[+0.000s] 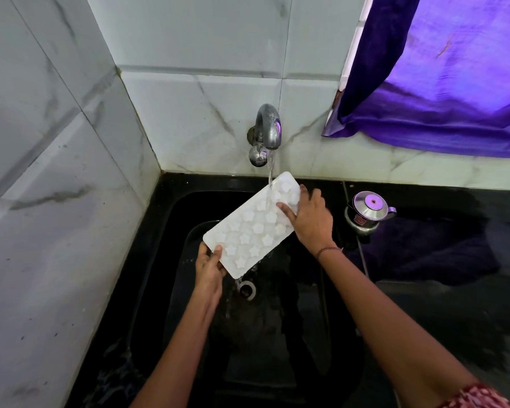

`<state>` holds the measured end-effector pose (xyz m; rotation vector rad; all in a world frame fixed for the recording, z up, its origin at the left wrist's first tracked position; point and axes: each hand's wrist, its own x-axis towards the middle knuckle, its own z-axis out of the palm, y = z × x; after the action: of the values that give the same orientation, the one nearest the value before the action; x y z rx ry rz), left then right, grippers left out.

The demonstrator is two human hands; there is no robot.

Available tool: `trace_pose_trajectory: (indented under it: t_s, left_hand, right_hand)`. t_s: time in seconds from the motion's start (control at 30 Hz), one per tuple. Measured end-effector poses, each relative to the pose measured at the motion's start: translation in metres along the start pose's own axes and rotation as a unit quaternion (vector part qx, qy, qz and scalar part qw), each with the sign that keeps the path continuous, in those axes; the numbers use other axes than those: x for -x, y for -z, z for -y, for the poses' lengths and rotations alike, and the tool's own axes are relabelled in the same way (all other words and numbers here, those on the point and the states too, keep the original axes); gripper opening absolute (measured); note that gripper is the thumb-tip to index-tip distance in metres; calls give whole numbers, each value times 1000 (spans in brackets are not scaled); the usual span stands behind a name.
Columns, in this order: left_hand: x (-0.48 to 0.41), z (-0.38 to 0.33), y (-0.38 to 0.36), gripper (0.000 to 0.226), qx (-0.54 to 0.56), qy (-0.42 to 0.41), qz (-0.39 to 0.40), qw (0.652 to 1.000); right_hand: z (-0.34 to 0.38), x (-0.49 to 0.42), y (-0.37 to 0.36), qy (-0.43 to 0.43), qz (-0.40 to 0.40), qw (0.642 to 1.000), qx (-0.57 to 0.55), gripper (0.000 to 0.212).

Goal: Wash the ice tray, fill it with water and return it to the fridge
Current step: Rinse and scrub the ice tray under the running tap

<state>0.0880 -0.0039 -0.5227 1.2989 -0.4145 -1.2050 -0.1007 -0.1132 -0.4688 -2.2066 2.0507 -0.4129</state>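
The tray (251,228) is being washed. It is white and has little star-shaped holes. The person holds it in the air over the black sink (165,260), under the tap (268,128).

The tap is on. Water (271,169) falls on the far end of the tray. The tray is tipped, with the far end up by the tap and the near end lower. Water drips off the low corner, right above the drain (247,289).

The left hand (208,267) grips the near corner, with the thumb on top and the fingers under. The right hand (311,220) grips the far end by its side edge, with the thumb lying across the top close to the water. Both hands are closed on the tray.

I think this is the first step, the wash. The filling and the trip to the fridge are not done yet. No fridge can be seen here.

Next, the tray should be moved around so the water gets into every hole. Then it needs to be held flat so the holes can fill up. A full tray spills fast, so it must stay level and be carried slowly.

A steel pot (368,212) sits on the dark worktop (439,201) just right of the sink. A purple curtain (454,69) hangs above it.
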Motion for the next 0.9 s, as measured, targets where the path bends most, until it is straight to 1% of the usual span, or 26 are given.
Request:
trace_pose_trajectory:
  t_s: [0.07, 0.13, 0.17, 0.2, 0.27, 0.3, 0.33, 0.37, 0.4, 0.43, 0.5, 0.53, 0.57, 0.6, 0.63, 0.67, 0.7, 0.73, 0.77, 0.8, 0.83, 0.87, 0.9]
  left_hand:
    - [1, -3, 2, 25, -12, -21, 22, 999]
    - [3, -5, 5, 23, -32, -48, 40, 998]
    - [5, -5, 6, 23, -50, -71, 49, 995]
    - [6, -7, 8, 21, -77, -103, 59, 990]
    - [4, -14, 14, 18, -147, -175, 88, 969]
    - [2, -19, 17, 15, -187, -204, 108, 955]
    - [-2, -23, 19, 14, -235, -232, 128, 935]
    - [-6, -27, 22, 14, -284, -258, 145, 912]
    - [-10, -30, 23, 16, -327, -275, 154, 891]
    - [-14, -32, 23, 22, -361, -291, 152, 873]
    - [-20, -33, 22, 40, -386, -306, 135, 860]
    - [-22, -32, 20, 44, -385, -307, 123, 861]
    - [-24, -29, 19, 42, -376, -308, 104, 868]
    - [-25, -26, 15, 42, -353, -297, 84, 883]
    - [-26, -23, 11, 45, -302, -260, 57, 915]
    - [-26, -23, 6, 45, -216, -186, 22, 958]
    - [-24, -26, -1, 40, -113, -94, -16, 989]
    - [-24, -29, -7, 32, -24, 0, -34, 999]
    - [-24, -32, -12, 29, 42, 76, -31, 996]
    - [-25, -34, -16, 34, 50, 118, -12, 992]
    - [-24, -36, -18, 40, 37, 138, 11, 990]
    - [-26, -35, -20, 43, 12, 137, 26, 990]
    - [-27, -33, -22, 43, -11, 130, 25, 991]
  right_hand:
    - [-2, -1, 3, -90, 24, 988, -121, 73]
    - [-6, -6, 5, -186, 67, 955, -220, 73]
    - [-9, -8, 4, -222, 97, 928, -282, 76]
    - [-11, -10, 5, -257, 130, 890, -354, 78]
    - [-20, -10, 10, -322, 223, 781, -487, 75]
    - [-27, -10, 12, -338, 266, 738, -520, 73]
    - [-33, -9, 14, -345, 296, 710, -538, 69]
    - [-38, -8, 15, -347, 312, 692, -550, 60]
    - [-42, -7, 14, -345, 311, 681, -566, 46]
    - [-44, -6, 12, -341, 290, 677, -585, 30]
    - [-47, -4, 4, -324, 223, 673, -626, 4]
    - [-47, -3, 1, -309, 189, 671, -647, 4]
    - [-47, -1, -2, -289, 163, 673, -661, 9]
    - [-47, 2, -4, -268, 143, 672, -675, 16]
    - [-48, 4, -6, -250, 131, 673, -684, 23]
    - [-48, 6, -7, -232, 127, 673, -691, 29]
    - [-48, 9, -8, -214, 124, 677, -693, 32]
    - [-48, 11, -9, -197, 119, 682, -694, 34]
    - [-49, 13, -11, -181, 113, 691, -691, 35]
    - [-50, 16, -12, -169, 108, 700, -685, 35]
    - [-51, 18, -13, -160, 105, 711, -677, 36]
    - [-52, 20, -15, -157, 102, 720, -669, 37]
    - [-53, 22, -16, -155, 99, 729, -659, 36]
